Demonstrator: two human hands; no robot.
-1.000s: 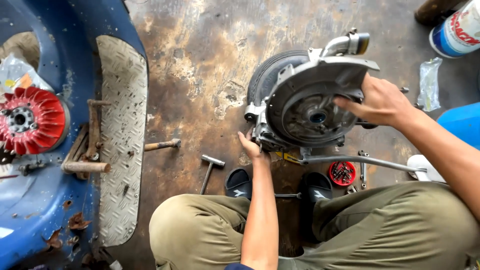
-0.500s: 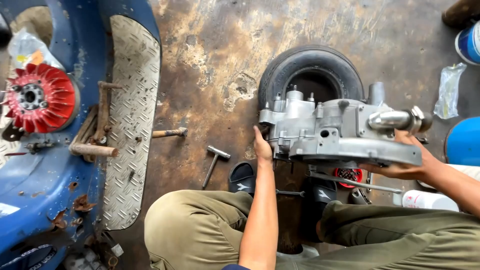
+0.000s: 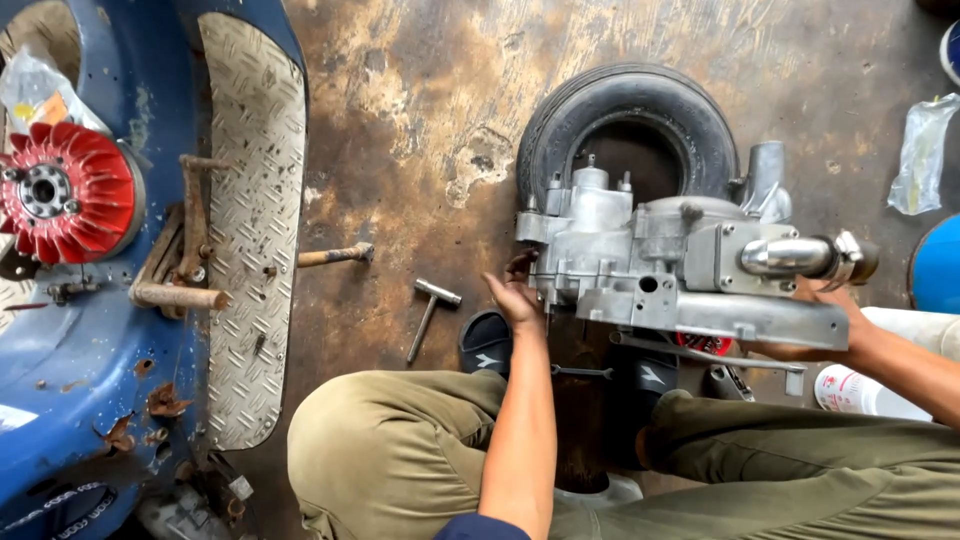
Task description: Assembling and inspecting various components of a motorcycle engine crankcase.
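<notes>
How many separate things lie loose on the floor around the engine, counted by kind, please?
Tyre: 1
T-handle wrench: 1
Wooden-handled tool: 1
Clear plastic bag: 1
Total: 4
Both hands, left and right, grip the engine.

Engine (image 3: pixel 680 265) on tyre (image 3: pixel 625 105); T-wrench (image 3: pixel 432 312) left of it, scooter body (image 3: pixel 110 350) far left.

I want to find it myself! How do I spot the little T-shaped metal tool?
Find the blue scooter body with its ridged metal footplate. Right of the footplate, on the stained floor, lies the T-shaped tool, near the left hand. Unlike the rusty rod above it, it has a crossbar.
</notes>
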